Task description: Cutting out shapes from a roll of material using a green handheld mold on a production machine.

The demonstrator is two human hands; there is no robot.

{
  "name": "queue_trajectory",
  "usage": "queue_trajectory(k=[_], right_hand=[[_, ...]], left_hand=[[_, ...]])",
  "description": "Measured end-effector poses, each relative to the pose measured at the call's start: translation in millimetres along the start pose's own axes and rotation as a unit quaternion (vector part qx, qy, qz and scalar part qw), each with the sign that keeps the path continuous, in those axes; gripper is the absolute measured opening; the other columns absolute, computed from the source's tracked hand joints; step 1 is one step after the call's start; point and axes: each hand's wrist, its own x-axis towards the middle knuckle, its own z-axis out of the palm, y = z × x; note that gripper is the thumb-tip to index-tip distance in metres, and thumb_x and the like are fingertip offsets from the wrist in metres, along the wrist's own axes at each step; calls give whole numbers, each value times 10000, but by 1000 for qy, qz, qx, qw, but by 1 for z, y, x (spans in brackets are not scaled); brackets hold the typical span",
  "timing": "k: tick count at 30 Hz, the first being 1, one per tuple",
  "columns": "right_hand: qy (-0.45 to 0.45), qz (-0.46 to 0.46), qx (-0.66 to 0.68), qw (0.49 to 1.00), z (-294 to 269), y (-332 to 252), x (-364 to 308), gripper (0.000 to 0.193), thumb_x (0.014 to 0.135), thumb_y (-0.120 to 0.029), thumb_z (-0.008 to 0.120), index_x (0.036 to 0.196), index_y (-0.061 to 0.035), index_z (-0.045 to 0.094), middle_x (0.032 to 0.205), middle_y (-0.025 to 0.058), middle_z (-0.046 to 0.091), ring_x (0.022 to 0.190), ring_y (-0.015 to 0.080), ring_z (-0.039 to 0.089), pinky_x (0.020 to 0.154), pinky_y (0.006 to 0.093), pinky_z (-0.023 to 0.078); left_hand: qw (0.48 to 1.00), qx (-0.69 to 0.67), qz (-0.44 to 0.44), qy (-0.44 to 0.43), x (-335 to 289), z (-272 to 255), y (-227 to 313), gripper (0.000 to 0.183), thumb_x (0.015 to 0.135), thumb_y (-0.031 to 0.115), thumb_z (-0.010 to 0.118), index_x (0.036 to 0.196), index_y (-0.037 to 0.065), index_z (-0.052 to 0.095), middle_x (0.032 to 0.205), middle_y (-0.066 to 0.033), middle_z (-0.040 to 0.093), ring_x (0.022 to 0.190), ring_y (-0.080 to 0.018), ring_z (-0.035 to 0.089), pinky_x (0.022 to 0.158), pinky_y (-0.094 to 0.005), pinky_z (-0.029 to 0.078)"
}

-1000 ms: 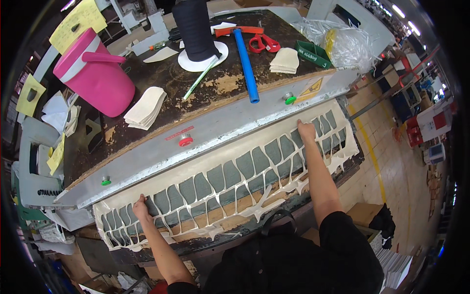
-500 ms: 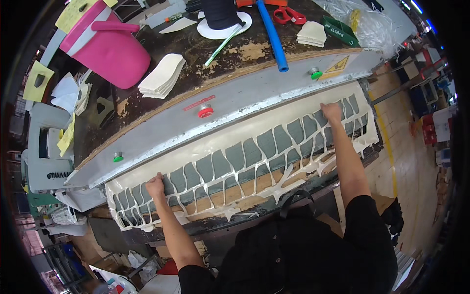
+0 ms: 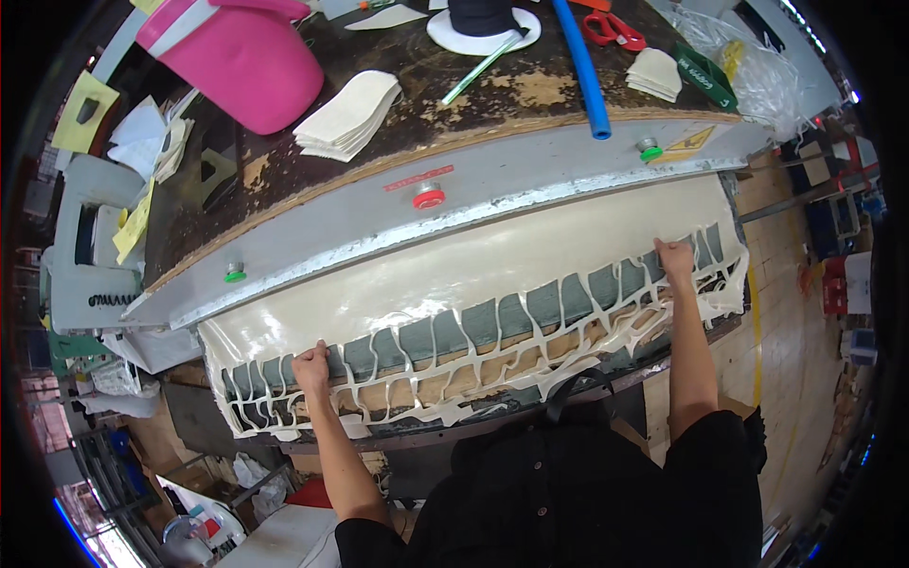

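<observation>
A wide, glossy cream sheet [image 3: 473, 267] comes out from under the grey machine beam [image 3: 530, 189]. Its near part is a net of thin strips around cut-out holes, sagging over the front edge of the bed. Grey-green bed surface [image 3: 426, 335] and brown board show through the holes. My left hand [image 3: 311, 367] pinches the sheet at the left, where the solid part meets the net. Toward the right end, my right hand [image 3: 676, 260] is closed on the same border. Both arms reach forward, wide apart.
The beam carries a red button [image 3: 429, 199] and green buttons [image 3: 235, 273]. On the worn top stand a pink jug [image 3: 251, 66], stacked cream pieces [image 3: 348, 115], a pen [image 3: 481, 68], a blue tube [image 3: 582, 71], red scissors [image 3: 614, 31] and a black thread spool [image 3: 478, 19].
The sheet has come toward me with both hands on it, so more of its solid part shows in front of the beam. The net is more bunched along the front edge. My view has shifted.
</observation>
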Motion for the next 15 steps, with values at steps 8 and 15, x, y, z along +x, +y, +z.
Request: queue_trajectory(k=[8, 15], right_hand=[[-44, 68, 51, 995, -21, 9, -27, 443, 914, -442, 839, 834, -7, 831, 670, 96, 728, 681, 149, 652, 693, 360, 522], [-67, 2, -6, 998, -5, 38, -10, 461, 945, -465, 800, 911, -6, 833, 731, 118, 752, 691, 159, 662, 705, 367, 526]], left_hand=[[999, -31, -26, -12, -36, -10, -7, 416, 989, 331, 780, 762, -18, 795, 553, 24, 567, 552, -86, 464, 543, -328, 373], [999, 1, 14, 37, -44, -15, -7, 434, 976, 367, 776, 816, -34, 817, 564, -78, 652, 539, -156, 588, 589, -366, 490]])
